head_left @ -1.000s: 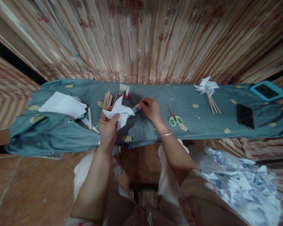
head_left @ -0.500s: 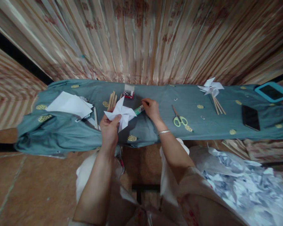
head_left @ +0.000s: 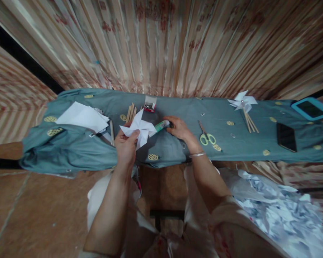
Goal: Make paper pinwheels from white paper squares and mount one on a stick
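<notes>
My left hand (head_left: 126, 145) pinches a white paper pinwheel (head_left: 140, 129) near its lower left, thumb on top. Just right of the pinwheel, my right hand (head_left: 178, 128) has its thumb and fingers around the dark end of a green and white glue stick (head_left: 161, 125). The other end of the glue stick reaches the pinwheel's right blade. Behind the left hand lie several wooden sticks (head_left: 131, 111), partly covered by the paper. An open small red box (head_left: 150, 107) with shiny metal bits stands beyond the pinwheel.
White paper sheets (head_left: 82, 117) and a pale stick-like tool (head_left: 112, 132) lie at left. Green-handled scissors (head_left: 206, 137) rest right of my hand. Farther right are a finished pinwheel (head_left: 242, 102) over wooden sticks (head_left: 249, 122), a phone (head_left: 286, 137) and a blue-framed device (head_left: 311, 108). Paper scraps (head_left: 282, 211) fill a bag below.
My right hand has shifted right and slightly down, from a pinch above the glue stick's end to fingers around that end. The left hand keeps the pinwheel in nearly the same place.
</notes>
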{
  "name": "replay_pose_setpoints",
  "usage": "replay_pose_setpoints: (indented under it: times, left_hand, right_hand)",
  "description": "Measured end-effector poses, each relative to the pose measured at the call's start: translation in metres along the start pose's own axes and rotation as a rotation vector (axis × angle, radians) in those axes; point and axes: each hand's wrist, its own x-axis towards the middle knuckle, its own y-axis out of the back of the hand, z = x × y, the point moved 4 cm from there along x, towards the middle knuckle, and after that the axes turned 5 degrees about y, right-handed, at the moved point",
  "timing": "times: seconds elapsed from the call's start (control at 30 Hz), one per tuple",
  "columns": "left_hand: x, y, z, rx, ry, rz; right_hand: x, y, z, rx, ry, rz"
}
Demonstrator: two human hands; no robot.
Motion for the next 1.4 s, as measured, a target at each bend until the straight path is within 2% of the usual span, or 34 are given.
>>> replay_pose_setpoints:
  times: [0.13, 0.37, 0.67, 0.83, 1.0, 1.13, 1.27, 1.4]
  left_hand:
    - [-0.001, 0.000, 0.000, -0.020, 0.006, 0.005]
    - [0.000, 0.000, -0.002, -0.015, 0.019, 0.004]
    - [0.000, -0.001, -0.002, -0.017, 0.013, 0.004]
    - [-0.001, -0.001, -0.005, -0.013, 0.024, -0.001]
    - [0.000, -0.002, -0.006, -0.006, 0.026, -0.006]
    - [0.000, -0.005, -0.005, 0.014, 0.001, -0.004]
    - [0.001, -0.008, -0.006, 0.003, -0.006, 0.008]
    - [0.001, -0.012, -0.010, -0.009, 0.000, -0.032]
  right_hand:
    - [0.002, -0.005, -0.002, -0.098, 0.039, 0.019]
    - [0.013, -0.013, -0.006, -0.166, 0.020, 0.105]
    - [-0.002, -0.014, -0.015, -0.189, 0.012, 0.020]
    - [0.007, -0.025, -0.021, -0.160, 0.090, -0.009]
    - [0.012, -0.034, -0.017, -0.144, 0.076, 0.009]
    - [0.006, -0.025, -0.015, -0.090, 0.062, 0.031]
    - [-0.004, -0.004, -0.014, -0.010, 0.026, 0.093]
    - [-0.016, 0.016, -0.004, -0.009, -0.091, 0.119]
